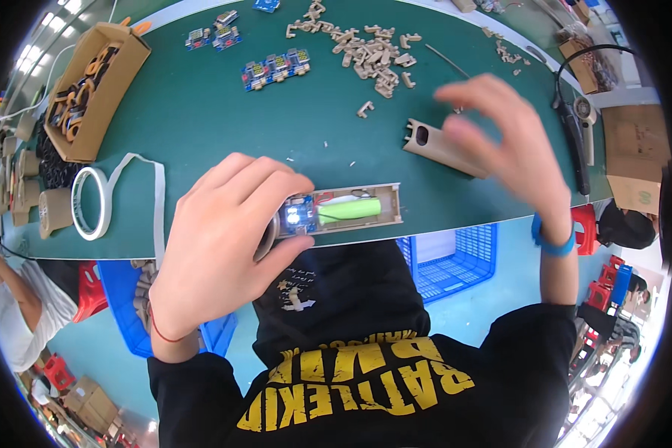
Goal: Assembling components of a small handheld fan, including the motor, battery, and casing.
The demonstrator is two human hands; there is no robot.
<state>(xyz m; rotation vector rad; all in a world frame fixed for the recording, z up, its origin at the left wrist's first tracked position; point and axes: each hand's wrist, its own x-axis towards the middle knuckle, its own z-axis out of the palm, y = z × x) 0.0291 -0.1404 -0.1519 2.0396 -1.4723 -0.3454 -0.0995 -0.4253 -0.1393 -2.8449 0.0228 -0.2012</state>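
My left hand (228, 231) is closed round the left end of a beige device casing (390, 214) near the table's front edge. Inside the casing lie a green cylindrical battery (351, 210), thin wires and a blue circuit board (297, 215) with a bright white light. My fingers cover the casing's left end. My right hand (504, 134), blurred by motion, is over a separate beige shell (444, 149) with a dark oval opening. Its thumb and fingers are apart, with nothing seen between them. Whether it touches the shell I cannot tell.
Small beige plastic parts (373, 56) are heaped at the back. Blue circuit boards (276, 69) lie left of them. A cardboard box (101, 93) and a white tape roll (92, 203) stand at left. A black-handled tool (573, 145) with a cable lies at right.
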